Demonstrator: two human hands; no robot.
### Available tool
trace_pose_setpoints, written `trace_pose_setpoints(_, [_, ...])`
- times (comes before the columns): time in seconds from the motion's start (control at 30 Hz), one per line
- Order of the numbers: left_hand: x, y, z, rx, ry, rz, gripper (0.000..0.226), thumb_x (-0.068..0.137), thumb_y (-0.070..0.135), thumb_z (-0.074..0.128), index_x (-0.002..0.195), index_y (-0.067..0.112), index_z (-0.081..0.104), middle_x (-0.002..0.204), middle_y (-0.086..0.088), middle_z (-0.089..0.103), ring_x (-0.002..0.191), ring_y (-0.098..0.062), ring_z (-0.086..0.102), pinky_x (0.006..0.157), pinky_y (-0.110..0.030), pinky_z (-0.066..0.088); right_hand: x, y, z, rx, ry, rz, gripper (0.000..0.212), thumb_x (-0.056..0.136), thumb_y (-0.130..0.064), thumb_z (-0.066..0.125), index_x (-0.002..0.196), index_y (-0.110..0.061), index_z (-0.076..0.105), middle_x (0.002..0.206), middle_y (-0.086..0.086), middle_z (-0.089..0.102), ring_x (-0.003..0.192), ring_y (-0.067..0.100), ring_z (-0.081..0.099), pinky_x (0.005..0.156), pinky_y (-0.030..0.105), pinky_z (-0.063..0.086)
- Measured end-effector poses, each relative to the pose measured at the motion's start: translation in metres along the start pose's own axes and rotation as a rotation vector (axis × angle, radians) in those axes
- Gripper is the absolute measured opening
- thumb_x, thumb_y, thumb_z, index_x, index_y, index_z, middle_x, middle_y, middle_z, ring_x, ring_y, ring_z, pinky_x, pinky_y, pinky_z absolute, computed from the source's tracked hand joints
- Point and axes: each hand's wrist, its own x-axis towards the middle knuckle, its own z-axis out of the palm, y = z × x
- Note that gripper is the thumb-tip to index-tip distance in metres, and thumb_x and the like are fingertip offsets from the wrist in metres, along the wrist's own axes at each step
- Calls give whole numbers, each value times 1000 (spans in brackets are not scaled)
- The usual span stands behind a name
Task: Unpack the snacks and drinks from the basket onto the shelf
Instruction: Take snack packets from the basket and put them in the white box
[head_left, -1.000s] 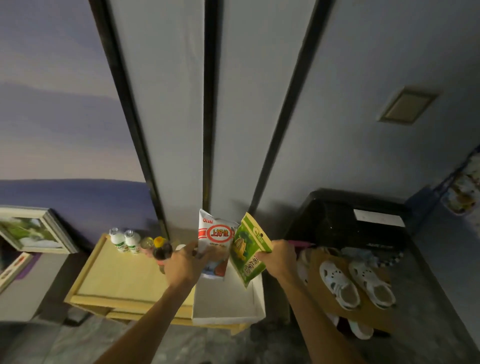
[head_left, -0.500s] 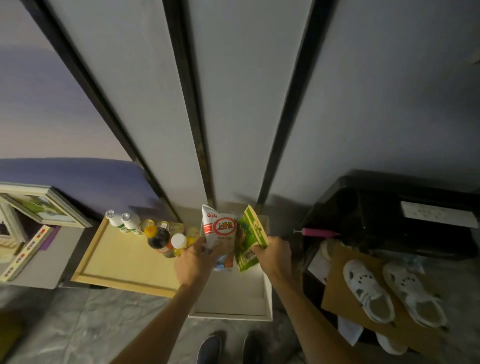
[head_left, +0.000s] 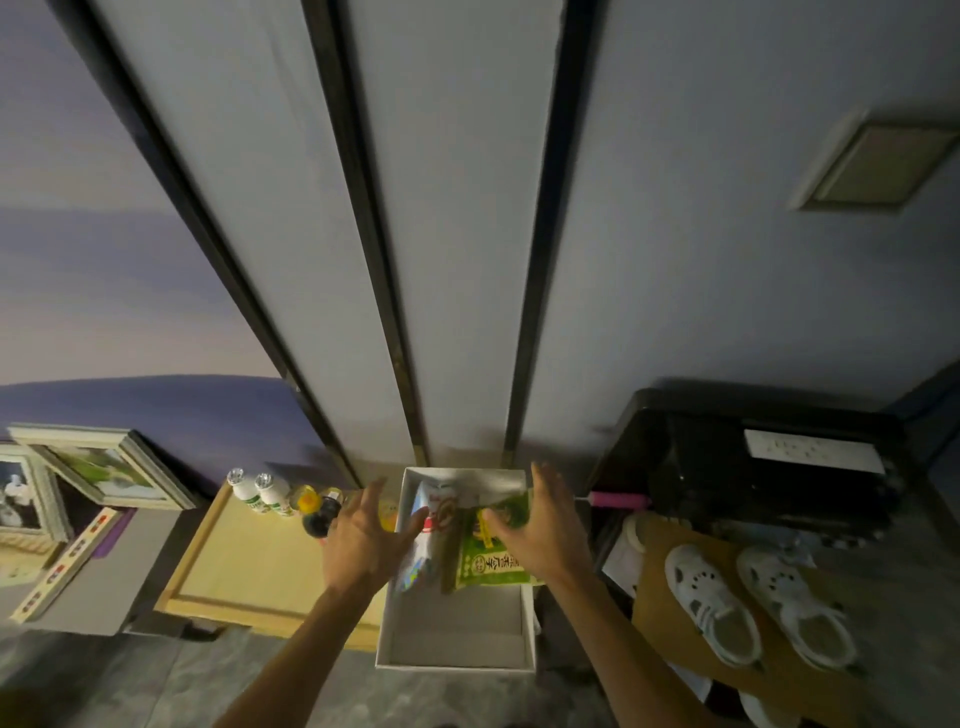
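From the head camera, a white box sits open on the floor against the wall, and everything here is placed from it. Two snack bags lie in its far half: a white and red snack bag toward the box's left wall and a green snack bag just beside it on the right, their inner edges close together. The left hand hovers over the box's left wall with fingers straight and spread, gripping nothing. Its thumb reaches toward the white and red snack bag, though whether it touches cannot be told. The right hand is over the box's right wall, likewise spread wide, its thumb above the top of the green snack bag. Both bags lie between the two hands. Left of the box is a wooden tray, with two white bottles and a dark bottle standing along its far edge. Right of the box lie a pink tube and white shoes on cardboard
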Motion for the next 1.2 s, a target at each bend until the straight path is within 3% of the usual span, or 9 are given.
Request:
trace_pose_setpoints(0.13, [2,11,-36,-19,10,133,92,83,88,56,151,26,54,144,-10,66,124,-36,67,96,-51,60,-19,-21,-27,-18,79,-36,115,85,-85,59,169,-18,18,175,7,22,161,27,22,125,43,34])
trace_pose_setpoints(0.3, [2,15,-83,-23,-21,284,95,87,90,50,158,28,44,157,-8,55,138,-35,58,108,-56,54,-58,-52,-56,7,199,-2,114,86,-87,55,169,-20,16,176,7,21,161,28,22,126,44,34])
trace_pose_setpoints(0.6, [-13,24,-134,-47,-180,592,96,85,94,43,157,29,42,159,-7,51,142,-37,52,112,-56,50,-179,-74,-74,23,496,287,114,84,-89,53,167,-20,17,174,8,24,159,30,27,124,52,37])
trace_pose_setpoints(0.77, [-77,58,-131,-92,-314,757,94,87,91,47,157,29,43,161,-6,49,143,-35,50,114,-57,48,-283,-53,-85,-12,648,457,107,86,-82,59,164,-18,23,166,10,35,151,30,38,118,44,40])
trace_pose_setpoints(0.93, [-177,108,-109,-155,-474,928,67,94,72,62,140,24,58,141,-7,63,119,-27,62,106,-49,53,-396,-7,-85,-7,813,640,95,88,-78,62,154,-12,44,159,10,48,145,34,47,116,46,44])
trace_pose_setpoints(1.03, [-241,128,-86,-106,-531,1018,94,83,88,47,148,21,52,148,-10,59,132,-35,59,109,-51,51,-459,26,-82,33,851,798,100,85,-85,56,158,-18,40,164,6,43,150,31,42,119,49,43])
trace_pose_setpoints(1.2, [-334,154,-41,-47,-622,1186,100,84,92,46,151,18,53,151,-8,59,140,-30,54,114,-50,48,-543,80,-71,104,890,983,106,84,-88,55,165,-25,28,170,1,35,154,27,37,120,47,39])
